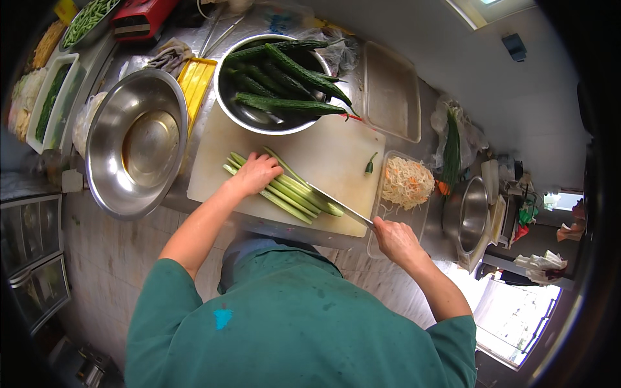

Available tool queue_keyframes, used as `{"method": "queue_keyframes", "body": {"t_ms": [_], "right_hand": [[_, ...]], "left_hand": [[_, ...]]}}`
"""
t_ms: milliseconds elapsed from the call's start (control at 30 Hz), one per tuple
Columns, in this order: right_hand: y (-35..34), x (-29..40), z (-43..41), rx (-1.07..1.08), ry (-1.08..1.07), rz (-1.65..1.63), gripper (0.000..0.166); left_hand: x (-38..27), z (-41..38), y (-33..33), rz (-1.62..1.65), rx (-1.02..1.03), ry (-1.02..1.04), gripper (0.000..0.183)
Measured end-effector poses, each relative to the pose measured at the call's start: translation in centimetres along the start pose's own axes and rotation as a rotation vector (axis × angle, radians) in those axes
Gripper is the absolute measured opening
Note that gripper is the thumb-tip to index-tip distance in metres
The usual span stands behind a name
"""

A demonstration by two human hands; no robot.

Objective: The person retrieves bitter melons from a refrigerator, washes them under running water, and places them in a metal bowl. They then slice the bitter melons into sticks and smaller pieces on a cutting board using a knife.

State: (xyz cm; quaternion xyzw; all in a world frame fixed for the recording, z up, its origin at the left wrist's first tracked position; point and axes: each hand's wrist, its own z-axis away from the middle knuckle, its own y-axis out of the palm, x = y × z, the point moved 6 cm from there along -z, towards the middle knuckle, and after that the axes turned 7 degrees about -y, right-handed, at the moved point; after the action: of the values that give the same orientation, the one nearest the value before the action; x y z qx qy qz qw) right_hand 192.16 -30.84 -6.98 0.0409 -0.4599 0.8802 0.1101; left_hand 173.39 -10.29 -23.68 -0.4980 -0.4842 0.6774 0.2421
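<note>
My left hand point(257, 173) lies over the left part of a bundle of lengthwise-cut cucumber strips point(296, 194) on a white cutting board point(335, 150). My right hand point(399, 238) grips the handle of a kitchen knife, whose blade point(339, 204) slants across the right part of the strips; whether it cuts into them I cannot tell. A cut-off cucumber end with its stem point(369, 167) lies near the board's right side. Whole cucumbers point(291, 104) fill a steel bowl point(264, 131) at the board's back edge, some sticking out over its rim.
A large steel basin point(104, 194) stands left, beside a yellow tray point(196, 82). Right of the board are a plastic container of shredded vegetables point(409, 182), an empty clear container point(392, 89), green stalks in a bag point(451, 140) and another steel bowl point(473, 213). Green beans point(89, 22) sit back left.
</note>
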Motion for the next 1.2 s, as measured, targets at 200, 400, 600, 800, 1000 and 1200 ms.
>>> {"method": "queue_keyframes", "body": {"t_ms": [200, 400, 600, 800, 1000, 1200], "right_hand": [[-0.1, 1.0, -1.1, -0.037, -0.024, -0.053, 0.007], [0.9, 2.1, -3.9, -0.120, -0.072, -0.059, 0.009], [1.3, 1.6, -4.4, -0.147, -0.107, -0.037, 0.010], [2.6, -1.4, -0.6, -0.035, -0.010, 0.012, 0.007], [0.1, -2.4, 4.4, 0.009, 0.070, 0.084, 0.005], [-1.5, 2.8, -0.7, -0.287, -0.078, -0.086, 0.008]], "left_hand": [[1.8, -0.2, -0.3, 0.001, 0.028, -0.048, 0.024], [1.2, 1.4, -1.9, 0.076, -0.255, 0.041, 0.014], [-1.0, 3.3, -1.4, 0.092, -0.387, 0.017, 0.015], [-1.3, 3.5, -1.4, 0.054, -0.409, 0.052, 0.018], [-0.7, 4.1, -1.3, 0.094, -0.378, 0.033, 0.023], [0.7, 5.1, -1.3, 0.056, -0.452, -0.176, 0.032]]}}
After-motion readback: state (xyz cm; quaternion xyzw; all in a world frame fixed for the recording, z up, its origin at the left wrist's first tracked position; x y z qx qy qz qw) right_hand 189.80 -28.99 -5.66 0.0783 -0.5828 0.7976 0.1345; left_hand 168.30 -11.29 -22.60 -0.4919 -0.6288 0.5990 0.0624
